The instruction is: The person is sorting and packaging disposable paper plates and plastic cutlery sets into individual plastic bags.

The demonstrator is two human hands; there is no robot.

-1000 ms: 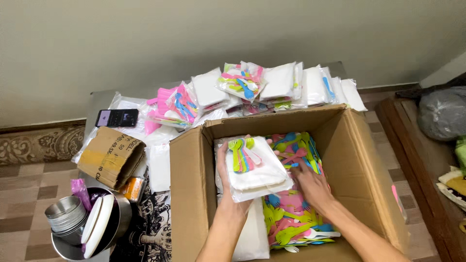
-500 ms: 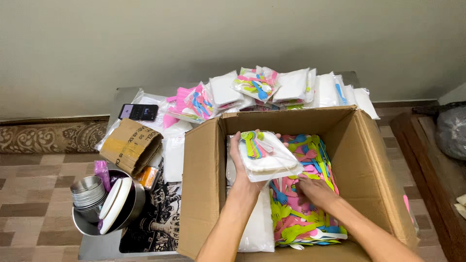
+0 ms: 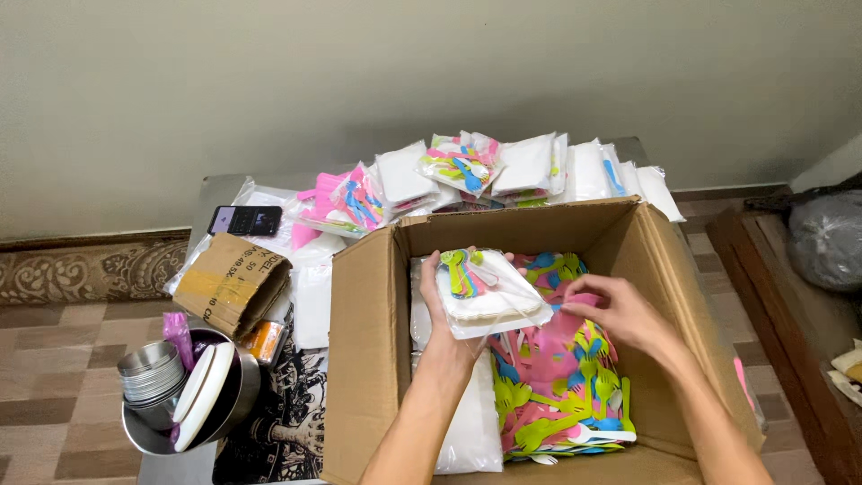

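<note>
An open cardboard box (image 3: 368,359) stands in front of me, filled with clear packets of pink, green and blue plastic cutlery (image 3: 561,395) and white packets. My left hand (image 3: 446,328) holds one clear packet of white plates and coloured cutlery (image 3: 489,292) above the box, cradling it from below. My right hand (image 3: 620,314) is just right of that packet, with its fingertips pinching the packet's right edge.
More packets of cutlery and white plates (image 3: 467,171) are piled on the table behind the box. A black phone (image 3: 245,219) and a folded small cardboard box (image 3: 232,283) lie at the left. A steel bowl with stacked steel cups (image 3: 180,395) sits at lower left. A dark bag (image 3: 826,238) is at right.
My right hand has come up out of the cutlery packets in the box and now touches the edge of the packet that my left hand holds. The view has shifted slightly.
</note>
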